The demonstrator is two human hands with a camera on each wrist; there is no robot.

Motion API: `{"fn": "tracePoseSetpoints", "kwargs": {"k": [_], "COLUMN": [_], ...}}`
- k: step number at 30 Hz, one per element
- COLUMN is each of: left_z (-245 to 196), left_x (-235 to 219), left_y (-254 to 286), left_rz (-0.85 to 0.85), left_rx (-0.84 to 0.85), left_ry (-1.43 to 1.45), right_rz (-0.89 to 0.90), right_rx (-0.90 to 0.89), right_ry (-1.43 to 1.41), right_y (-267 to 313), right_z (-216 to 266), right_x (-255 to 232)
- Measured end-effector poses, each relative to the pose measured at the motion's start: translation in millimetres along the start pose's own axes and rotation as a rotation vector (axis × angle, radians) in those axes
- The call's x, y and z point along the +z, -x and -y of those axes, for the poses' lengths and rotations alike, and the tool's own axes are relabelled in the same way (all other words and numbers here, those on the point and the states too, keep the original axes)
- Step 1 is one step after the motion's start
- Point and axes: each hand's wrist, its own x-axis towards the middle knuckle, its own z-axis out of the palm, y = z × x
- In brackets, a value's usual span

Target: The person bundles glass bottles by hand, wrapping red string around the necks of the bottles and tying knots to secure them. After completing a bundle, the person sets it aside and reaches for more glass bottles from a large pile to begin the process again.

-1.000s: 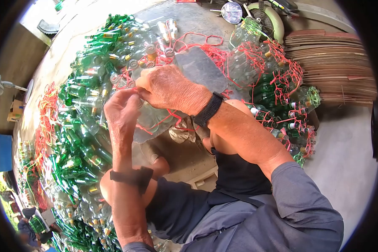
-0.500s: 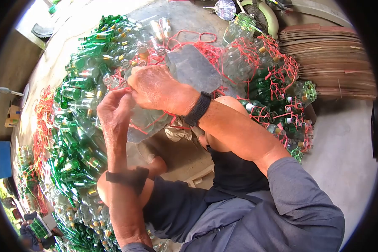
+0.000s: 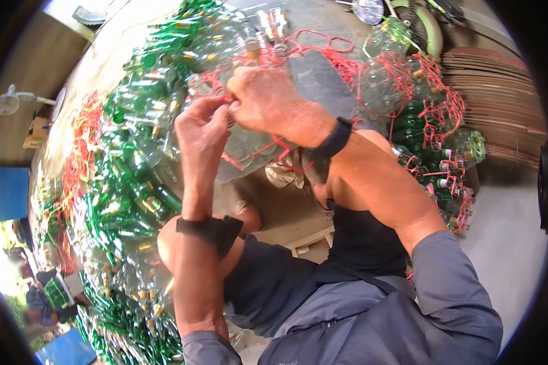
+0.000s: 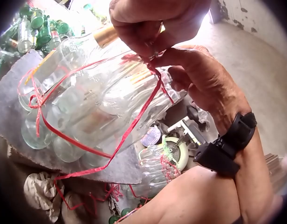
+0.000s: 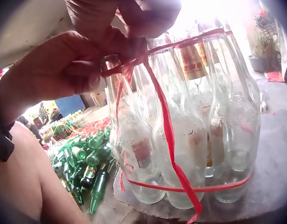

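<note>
A bundle of clear glass bottles (image 5: 181, 126) stands upright on a grey board (image 5: 274, 144). Red plastic twine (image 4: 134, 126) runs around the bottle necks, and another loop circles the bodies low down. My left hand (image 3: 202, 131) pinches the twine between thumb and fingers, right at the necks on the near side. Against it, my right hand (image 3: 277, 100) has its curled fingers on the same strand. Both sets of fingertips meet over a bottle mouth in the right wrist view, partly hiding the crossing of the twine. A loose tail hangs down the bottles' side.
Green bottles (image 3: 128, 103) lie heaped on the left, beside tangled red twine (image 3: 86, 134). Tied bottle bundles (image 3: 420, 121) stand right, before a stack of brown sheets (image 3: 493, 103). Crumpled paper (image 3: 284, 173) lies below the board. Another person (image 3: 39, 301) is at far lower left.
The head view swung slightly, then back the other way, shifting the whole scene. Both hands stay together at the bottle necks with the twine between their fingers.
</note>
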Motion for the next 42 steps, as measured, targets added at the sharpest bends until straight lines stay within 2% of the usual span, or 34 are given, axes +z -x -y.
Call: {"fn": "tracePoseSetpoints", "kwargs": {"k": [9, 15, 17, 19, 21, 29, 30, 38, 42], "left_z": [9, 9, 12, 11, 11, 12, 11, 10, 10], "left_x": [5, 8, 10, 9, 8, 10, 6, 6, 7], "left_y": [-4, -3, -4, -4, -6, -8, -9, -10, -10], "left_rz": [-0.042, -0.109, -0.134, -0.138, -0.095, -0.084, -0.037, -0.021, -0.019], "left_rx": [0.078, 0.048, 0.139, 0.134, 0.089, 0.101, 0.104, 0.078, 0.063], "left_ry": [-0.028, -0.014, -0.118, -0.129, -0.109, -0.042, -0.088, -0.029, -0.022], "right_rz": [-0.023, 0.074, 0.083, 0.079, 0.075, 0.092, 0.095, 0.016, -0.013], "right_rx": [-0.04, -0.032, -0.018, -0.034, -0.048, -0.048, -0.052, -0.204, -0.206], "right_ry": [-0.016, -0.028, -0.02, -0.02, -0.016, 0.001, 0.0, -0.016, 0.01], "right_y": [-2, -6, -7, -5, -3, 6, 8, 18, 18], "right_z": [-8, -8, -10, -12, -10, -4, -4, -12, -11], "right_x": [0, -9, -9, -7, -9, -18, -19, -28, -28]}}
